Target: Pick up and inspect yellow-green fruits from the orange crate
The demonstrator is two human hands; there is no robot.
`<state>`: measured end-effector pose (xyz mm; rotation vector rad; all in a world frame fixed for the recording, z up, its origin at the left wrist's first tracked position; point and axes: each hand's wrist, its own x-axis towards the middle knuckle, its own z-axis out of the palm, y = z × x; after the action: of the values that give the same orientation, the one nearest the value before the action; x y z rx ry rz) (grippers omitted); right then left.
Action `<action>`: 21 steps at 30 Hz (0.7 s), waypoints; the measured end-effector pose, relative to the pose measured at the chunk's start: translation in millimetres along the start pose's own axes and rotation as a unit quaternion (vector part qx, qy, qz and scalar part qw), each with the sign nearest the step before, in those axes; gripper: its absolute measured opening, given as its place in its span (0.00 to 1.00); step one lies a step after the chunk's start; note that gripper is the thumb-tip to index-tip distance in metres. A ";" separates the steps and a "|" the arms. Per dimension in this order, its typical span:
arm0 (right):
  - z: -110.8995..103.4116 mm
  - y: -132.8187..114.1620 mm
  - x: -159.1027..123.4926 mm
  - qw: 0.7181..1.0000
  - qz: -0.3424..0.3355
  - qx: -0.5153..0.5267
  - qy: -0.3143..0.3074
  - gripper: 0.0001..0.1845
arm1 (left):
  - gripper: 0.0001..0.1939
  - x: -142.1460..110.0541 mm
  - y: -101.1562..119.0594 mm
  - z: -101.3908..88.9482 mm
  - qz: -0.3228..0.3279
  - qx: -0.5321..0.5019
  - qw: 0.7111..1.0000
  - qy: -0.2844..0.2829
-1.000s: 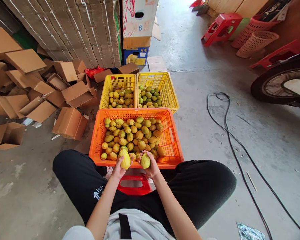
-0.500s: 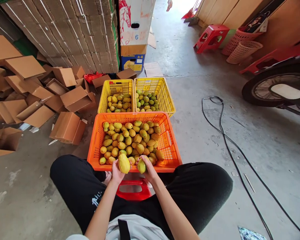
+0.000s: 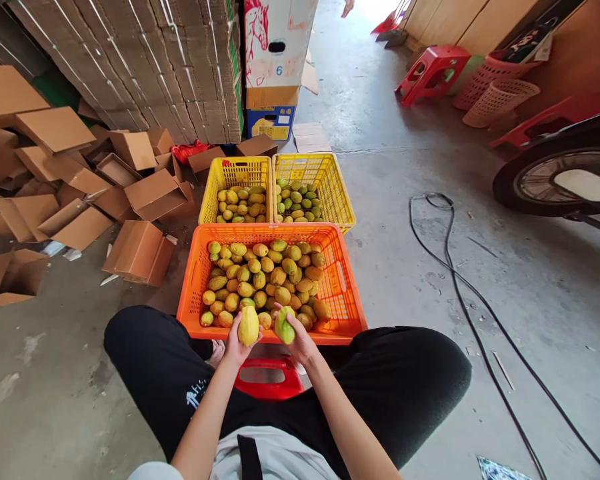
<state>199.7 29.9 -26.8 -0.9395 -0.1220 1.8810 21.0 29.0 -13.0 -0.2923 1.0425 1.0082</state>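
A yellow papaya (image 3: 249,325) rests in my left hand (image 3: 236,345), its fingers curled around the side and underneath. My right hand (image 3: 301,341) grips a greener papaya (image 3: 285,325), thumb across its face. Both fruits are held side by side, a little apart, over the near rim of an orange plastic crate (image 3: 353,293). Inside that crate lie many yellow-green papayas (image 3: 254,280), heaped more to the left and middle. Behind it stand two yellow crates; the left one (image 3: 210,193) has yellowish fruit, the right one (image 3: 337,190) mostly green fruit.
Loose cardboard boxes (image 3: 140,250) are scattered at the left, before a tall stack of flattened cartons (image 3: 180,73). A black cable (image 3: 453,267) loops over the floor at the right, near a motorcycle wheel (image 3: 545,173). Under my hands is a red stool (image 3: 290,385). Another person's hand (image 3: 348,8) shows at the top.
The papaya in my right hand has been turned, showing a greener side. The left papaya is tipped more upright. The view has shifted slightly, and both hands keep their hold.
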 end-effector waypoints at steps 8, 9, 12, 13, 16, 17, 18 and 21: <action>2.2 -0.4 -4.0 0.999 0.041 -0.020 0.027 0.27 | 0.28 1.6 -1.3 -4.1 -0.023 0.032 0.999 -0.025; 2.5 0.3 -3.1 0.998 0.040 -0.023 0.036 0.26 | 0.29 1.5 -1.4 -4.5 -0.028 0.032 0.999 -0.031; 1.4 2.0 0.1 0.998 0.032 -0.016 0.061 0.23 | 0.28 2.7 -2.4 -5.9 -0.031 0.016 0.999 -0.038; 0.4 2.0 1.0 0.997 0.028 -0.009 0.067 0.22 | 0.26 3.4 -2.9 -6.2 -0.027 0.006 0.999 -0.039; -3.6 -0.1 2.7 0.998 0.024 0.020 0.054 0.19 | 0.25 5.7 -3.8 -7.2 -0.009 -0.024 0.999 -0.043; -4.4 -1.2 2.9 0.999 0.026 0.027 0.039 0.18 | 0.25 6.4 -3.9 -7.6 -0.003 -0.033 0.998 -0.045; -4.8 -2.2 2.9 0.999 0.028 0.031 0.023 0.17 | 0.25 7.2 -3.9 -8.1 0.003 -0.042 0.998 -0.044; -2.4 -2.9 2.7 0.999 0.026 0.024 -0.011 0.18 | 0.23 9.8 -4.4 -11.0 0.026 -0.062 0.997 -0.025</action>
<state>202.8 32.8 -28.6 -0.8979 -0.0660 1.9351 19.4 25.1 -27.8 -0.3421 0.9485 1.1236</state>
